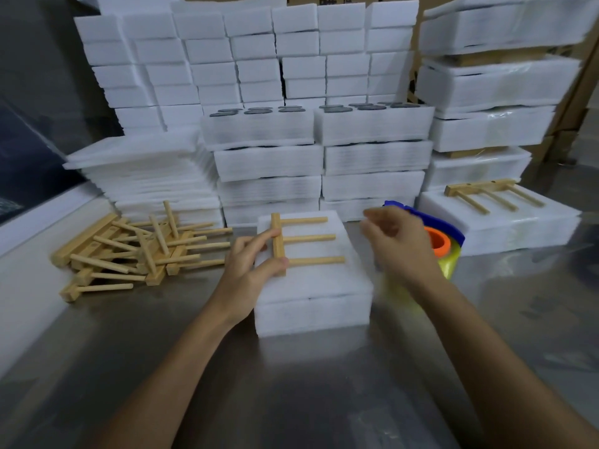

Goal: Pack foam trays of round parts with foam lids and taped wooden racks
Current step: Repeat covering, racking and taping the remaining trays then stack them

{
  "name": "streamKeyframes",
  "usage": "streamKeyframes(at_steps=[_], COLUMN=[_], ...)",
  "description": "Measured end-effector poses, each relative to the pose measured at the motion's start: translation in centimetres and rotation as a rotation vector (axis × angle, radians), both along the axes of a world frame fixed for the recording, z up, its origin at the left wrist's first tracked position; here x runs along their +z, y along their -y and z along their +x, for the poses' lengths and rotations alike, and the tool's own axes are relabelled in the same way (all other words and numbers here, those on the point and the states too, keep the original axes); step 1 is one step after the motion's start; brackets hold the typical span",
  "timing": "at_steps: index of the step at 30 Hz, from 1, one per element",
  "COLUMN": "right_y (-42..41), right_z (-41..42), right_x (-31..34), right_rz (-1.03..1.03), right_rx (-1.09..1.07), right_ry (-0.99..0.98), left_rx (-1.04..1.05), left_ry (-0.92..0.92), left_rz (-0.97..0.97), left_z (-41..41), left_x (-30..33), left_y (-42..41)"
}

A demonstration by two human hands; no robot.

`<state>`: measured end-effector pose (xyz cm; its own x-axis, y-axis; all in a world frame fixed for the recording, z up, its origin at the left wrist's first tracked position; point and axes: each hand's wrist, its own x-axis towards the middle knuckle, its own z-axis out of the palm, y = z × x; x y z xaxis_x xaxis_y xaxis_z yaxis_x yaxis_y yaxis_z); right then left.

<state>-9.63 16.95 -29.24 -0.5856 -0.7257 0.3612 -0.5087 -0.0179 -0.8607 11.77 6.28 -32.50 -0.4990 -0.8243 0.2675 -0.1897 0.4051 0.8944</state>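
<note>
Left hand (249,264) fingers (270,235) on wooden rack (278,244) atop foam lid (311,286).

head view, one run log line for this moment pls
stage: rack placed on lidded tray | left hand: steadying wooden rack on foam lid | right hand: at tape dispenser, blurred

- Left hand (249,267) bare, no glove, ring or watch.
- Right hand (397,244) bare too, somewhat blurred.
- Both forearms uncovered to the frame edge; no sleeve seen.

steel table (291,400); brown cardboard boxes (580,92) stacked behind, at the right.
</note>
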Motion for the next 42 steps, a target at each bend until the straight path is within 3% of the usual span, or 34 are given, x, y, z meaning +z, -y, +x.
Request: streamKeyframes(at_steps=[2,8,16,21,25,31,33,37,39,42], right_y=[0.3,1.9,2.4,2.3,2.2,1.4,1.1,1.4,1.7,2.1], right_z=[-2.1,-7.8,-11.0,-10.3,-8.3,-3.3,-1.2,1.7,2.2,2.3], right_x=[1.4,3.0,0.3,-0.4,1.3,6.3,7.3,7.8,7.4,6.8], right_rz=[0.054,0.470,0.713,0.615,0.441,-0.004,-0.135,-0.305,-0.343,-0.354], right_rx=[-0.118,-0.247,-0.361,-0.470,-0.420,-0.238,-0.154,-0.026,0.004,0.021], right_ry=[-0.114,-0.332,-0.295,-0.250,-0.392,-0.639,-0.718,-0.805,-0.828,-0.859], left_rx=[0.001,0.004,-0.004,0.001,-0.023,0.291,0.254,-0.037,-0.154,-0.138], left_ry=[-0.012,-0.033,-0.047,-0.016,-0.006,-0.336,-0.444,-0.621,-0.682,-0.734], left_rz=[0.003,0.010,0.005,0.010,0.032,-0.068,0.113,0.661,0.765,0.769], left_z=[-0.1,-0.3,-0.3,-0.1,0.5,0.9,1.0,0.8,0.7,0.3], left_x=[0.0,0.0,-0.1,0.0,0.3,2.1,3.2,5.7,6.7,7.7], left_y=[0.0,-0.2,-0.1,-0.1,-0.2,-1.2,-1.6,-2.5,-2.4,-2.0])
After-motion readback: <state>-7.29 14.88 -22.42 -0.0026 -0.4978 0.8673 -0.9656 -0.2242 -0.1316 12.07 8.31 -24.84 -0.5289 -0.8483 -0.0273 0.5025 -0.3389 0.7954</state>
